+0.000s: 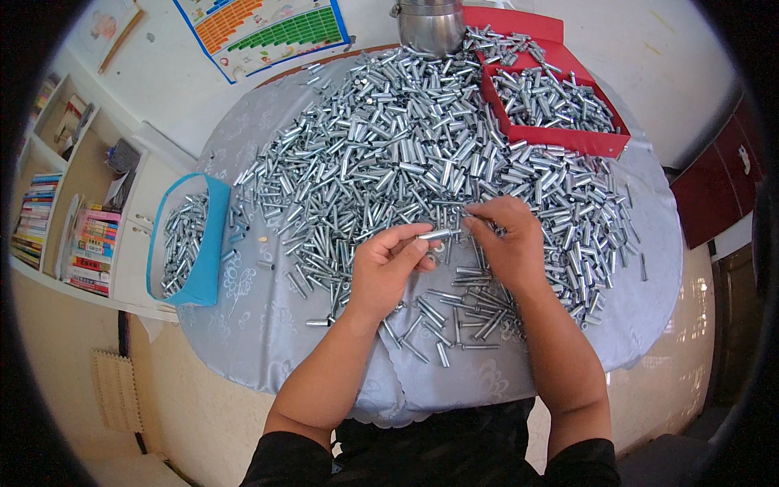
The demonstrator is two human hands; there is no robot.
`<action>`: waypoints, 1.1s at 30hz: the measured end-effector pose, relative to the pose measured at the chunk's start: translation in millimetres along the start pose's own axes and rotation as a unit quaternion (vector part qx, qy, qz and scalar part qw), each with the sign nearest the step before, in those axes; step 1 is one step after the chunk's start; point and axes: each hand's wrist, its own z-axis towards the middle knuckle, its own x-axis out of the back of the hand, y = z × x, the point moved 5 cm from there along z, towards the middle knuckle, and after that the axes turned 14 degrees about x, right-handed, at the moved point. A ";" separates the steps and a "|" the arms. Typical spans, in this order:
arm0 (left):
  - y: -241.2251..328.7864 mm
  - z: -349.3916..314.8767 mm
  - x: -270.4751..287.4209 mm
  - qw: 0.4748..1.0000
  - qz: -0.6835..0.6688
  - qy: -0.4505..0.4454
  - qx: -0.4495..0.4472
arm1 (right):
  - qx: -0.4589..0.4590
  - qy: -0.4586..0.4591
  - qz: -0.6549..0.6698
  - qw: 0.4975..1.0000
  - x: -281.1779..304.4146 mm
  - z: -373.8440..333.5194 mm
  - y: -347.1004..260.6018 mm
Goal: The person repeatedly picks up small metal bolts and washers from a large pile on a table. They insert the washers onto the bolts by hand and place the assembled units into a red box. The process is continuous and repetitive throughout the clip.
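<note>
My left hand (385, 264) is closed, pinching a shiny metal sleeve (436, 234) between thumb and fingers; the sleeve lies sideways, its free end toward my right hand. To the right, my right hand (513, 242) has its thumb and forefinger pressed together near that end. What they hold, if anything, is too small to tell. Beneath and beyond both hands spreads a big heap of silver metal sleeves and bolts (389, 138). Several long thin bolts (479, 316) lie loose on the cloth between my forearms.
A grey patterned cloth (268, 349) covers the round table. At the left stands a blue fabric bin (209, 252) holding metal parts. A red box (568, 144), also full of them, sits at the far right. Behind the heap is a steel pot (430, 28). Bookshelves (61, 211) line the left.
</note>
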 end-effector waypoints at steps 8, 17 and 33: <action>-0.9 0.9 0.5 1.000 -0.004 0.004 -0.003 | -0.169 -0.006 0.194 0.966 -10.3 -14.6 3.5; -0.2 0.5 -0.1 1.000 0.012 0.018 -0.005 | -0.175 -0.008 0.283 0.943 -17.2 -19.0 7.0; 3.2 -3.4 -3.2 0.999 0.033 -0.018 0.002 | -0.179 -0.127 0.246 0.944 -11.2 -14.1 4.7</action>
